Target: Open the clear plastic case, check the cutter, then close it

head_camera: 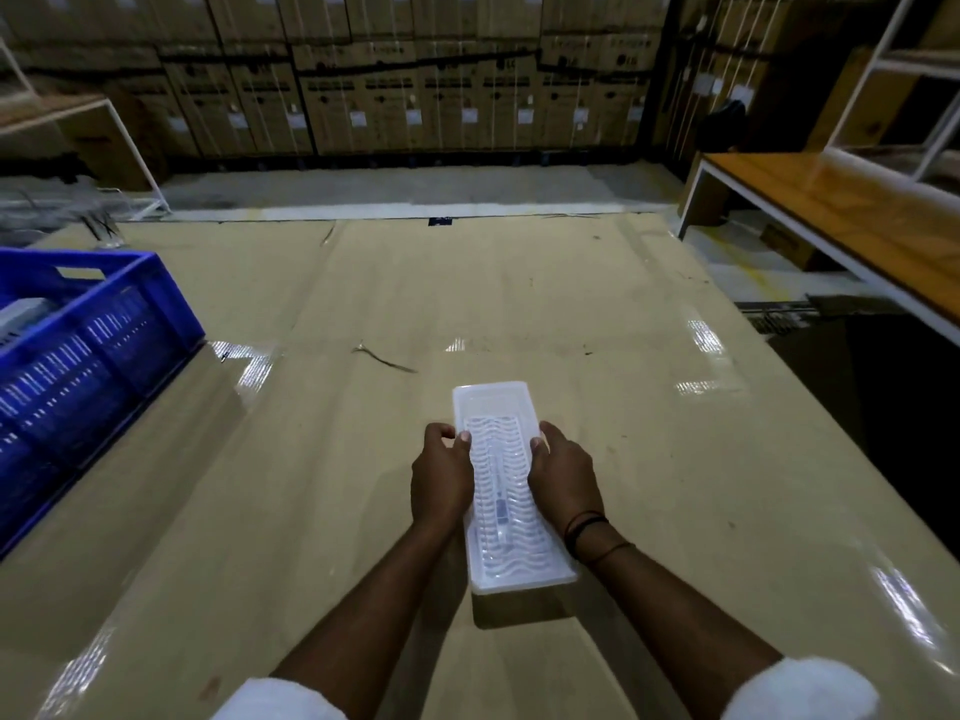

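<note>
- Clear plastic case (pixel 511 491) sits lengthwise in front of you, held between both hands just above the cardboard-covered table (pixel 649 407); its shadow falls on the table under the near end
- your left hand (pixel 441 478) grips the left long edge, thumb on the lid; your right hand (pixel 563 480) clamps the right edge the same way
- lid looks shut, though honestly can't tell for sure; a slim cutter (pixel 503 506) shows faintly through the wavy lid
- blue crate (pixel 98 345) sits well off to your left; wooden bench (pixel 852 220) off to the right
</note>
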`<act>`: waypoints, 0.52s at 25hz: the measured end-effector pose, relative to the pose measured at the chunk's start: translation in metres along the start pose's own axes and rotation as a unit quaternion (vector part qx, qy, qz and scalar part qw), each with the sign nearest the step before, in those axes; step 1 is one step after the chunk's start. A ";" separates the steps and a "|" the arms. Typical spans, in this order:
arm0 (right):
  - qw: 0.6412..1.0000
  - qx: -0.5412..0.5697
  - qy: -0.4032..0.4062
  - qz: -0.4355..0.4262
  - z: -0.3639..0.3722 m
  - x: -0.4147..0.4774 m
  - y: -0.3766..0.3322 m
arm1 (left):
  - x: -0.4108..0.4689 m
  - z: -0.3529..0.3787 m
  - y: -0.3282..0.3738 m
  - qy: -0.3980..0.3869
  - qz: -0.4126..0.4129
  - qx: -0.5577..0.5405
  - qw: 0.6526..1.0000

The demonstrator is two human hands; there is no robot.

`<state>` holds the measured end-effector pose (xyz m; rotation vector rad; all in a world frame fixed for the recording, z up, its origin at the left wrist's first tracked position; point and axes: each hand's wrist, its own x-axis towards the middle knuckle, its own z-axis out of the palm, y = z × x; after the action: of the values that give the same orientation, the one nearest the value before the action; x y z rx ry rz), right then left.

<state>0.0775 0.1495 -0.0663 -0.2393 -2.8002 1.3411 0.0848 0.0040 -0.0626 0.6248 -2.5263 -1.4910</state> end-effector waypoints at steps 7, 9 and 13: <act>0.999 -0.030 -0.001 -0.014 0.000 -0.005 -0.004 | -0.005 0.001 0.004 0.020 0.022 0.071 0.997; 0.999 -0.048 0.007 -0.020 -0.002 -0.006 -0.005 | -0.008 -0.002 0.005 0.016 0.030 0.084 0.996; 0.995 -0.099 0.016 -0.022 -0.009 -0.002 -0.009 | -0.002 -0.018 0.013 0.021 0.089 0.152 0.984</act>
<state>0.0791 0.1511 -0.0538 -0.1995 -2.8931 1.0404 0.0891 -0.0039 -0.0427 0.4475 -2.7161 -1.0343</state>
